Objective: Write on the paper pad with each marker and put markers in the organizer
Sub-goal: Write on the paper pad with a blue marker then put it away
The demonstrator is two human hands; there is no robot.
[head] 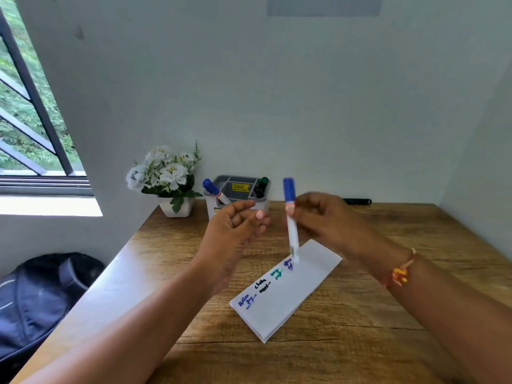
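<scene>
One capped marker (291,217) stands upright, pinched in right hand (327,217) fingertips (blurred); left hand (235,228) loosely curled, empty.

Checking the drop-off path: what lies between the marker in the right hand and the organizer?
Nothing solid: in the head view, only air separates the blue-capped marker from the grey organizer; the left hand sits lower left.

Matt wood-grain table (388,273), seemingly plastic organizer (219,180)

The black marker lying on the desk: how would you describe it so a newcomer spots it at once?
Start at the grey organizer against the back wall, then follow the desk's far edge to the right. The black marker lies flat there, beside the wall. Unlike the blue marker in the right hand, nothing holds it, and it is outside the organizer.
</scene>
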